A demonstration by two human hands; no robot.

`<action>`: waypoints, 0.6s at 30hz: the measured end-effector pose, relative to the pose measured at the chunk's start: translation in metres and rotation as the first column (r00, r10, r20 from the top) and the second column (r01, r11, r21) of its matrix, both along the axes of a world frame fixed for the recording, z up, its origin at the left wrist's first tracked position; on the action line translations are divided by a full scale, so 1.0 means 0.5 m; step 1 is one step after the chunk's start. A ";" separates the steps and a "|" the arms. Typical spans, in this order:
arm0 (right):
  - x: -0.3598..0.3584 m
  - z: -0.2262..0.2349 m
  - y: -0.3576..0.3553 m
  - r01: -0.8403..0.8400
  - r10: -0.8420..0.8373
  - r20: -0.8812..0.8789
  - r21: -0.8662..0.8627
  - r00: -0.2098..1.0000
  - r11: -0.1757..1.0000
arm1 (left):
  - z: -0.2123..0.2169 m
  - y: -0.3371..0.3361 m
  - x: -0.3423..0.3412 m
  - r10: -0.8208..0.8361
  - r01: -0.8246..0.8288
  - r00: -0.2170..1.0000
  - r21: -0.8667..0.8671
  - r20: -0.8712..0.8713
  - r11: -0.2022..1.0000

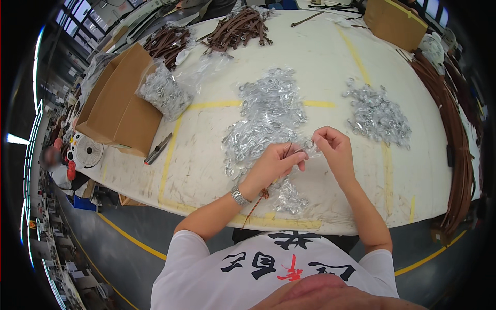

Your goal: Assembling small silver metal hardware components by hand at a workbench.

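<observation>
**Small metal ring and brown strap held at mid-worktop: handling notes**

Far left, an open cardboard box (121, 106) stands on the white worktop (320, 62), with a clear bag of metal rings (164, 92) leaning against its right side. Just below the box lies a pair of snips (157, 149), untouched.

At centre, the left hand (271, 165), a metal watch (239, 196) on its wrist, has its fingers (295, 155) pinched on the end of a thin brown strap (258, 199), which trails back under the wrist toward the worktop edge. Immediately to its right, the right hand (335, 147) pinches a small metal ring (308, 144) between thumb and forefinger. Ring and strap end meet between the two hands, just above a spread of small clear packets of hardware (268, 113). Whether the strap is already through the ring cannot be told.

Judgement: the ring is light, rigid and smooth, likely to slip, so it is best pinched across its rim, leaving the opening free. The strap looks limp and light; it should be held close to its tip, or the end will droop.

Right of the hands, a loose heap of unpacked rings (377, 116) lies well apart. A long bundle of brown straps (457, 150) runs along the far right edge.
</observation>
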State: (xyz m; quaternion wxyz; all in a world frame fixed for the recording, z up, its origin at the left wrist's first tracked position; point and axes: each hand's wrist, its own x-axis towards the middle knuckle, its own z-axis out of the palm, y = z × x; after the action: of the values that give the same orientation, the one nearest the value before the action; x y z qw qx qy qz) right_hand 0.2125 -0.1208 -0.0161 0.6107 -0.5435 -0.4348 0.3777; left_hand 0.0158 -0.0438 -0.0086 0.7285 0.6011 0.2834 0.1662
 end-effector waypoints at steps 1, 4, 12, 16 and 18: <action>-0.011 -0.002 -0.003 -0.005 0.007 0.040 -0.032 0.999 0.999 | 0.001 -0.002 0.000 0.012 -0.012 1.000 0.024 -0.005 1.000; -0.052 0.013 -0.009 0.007 -0.002 0.088 -0.060 0.996 0.998 | -0.008 -0.002 -0.004 0.036 -0.036 0.999 0.032 0.015 0.999; -0.027 0.021 -0.012 0.033 -0.070 0.315 0.120 0.946 0.992 | 0.008 -0.011 -0.003 -0.016 0.016 1.000 0.051 -0.002 0.999; -0.016 0.014 -0.009 -0.054 0.054 -0.064 0.007 0.996 0.999 | 0.010 -0.017 -0.006 -0.020 0.020 1.000 0.050 0.003 0.999; -0.016 0.018 -0.008 -0.051 0.050 -0.182 -0.001 0.982 0.999 | 0.007 -0.017 -0.010 -0.007 0.007 1.000 0.026 0.020 1.000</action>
State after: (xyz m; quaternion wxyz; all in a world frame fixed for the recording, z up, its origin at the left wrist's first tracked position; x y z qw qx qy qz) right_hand 0.2043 -0.1249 -0.0070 0.6365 -0.4974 -0.3898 0.4422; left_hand 0.0110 -0.0522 -0.0050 0.7240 0.6099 0.2718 0.1734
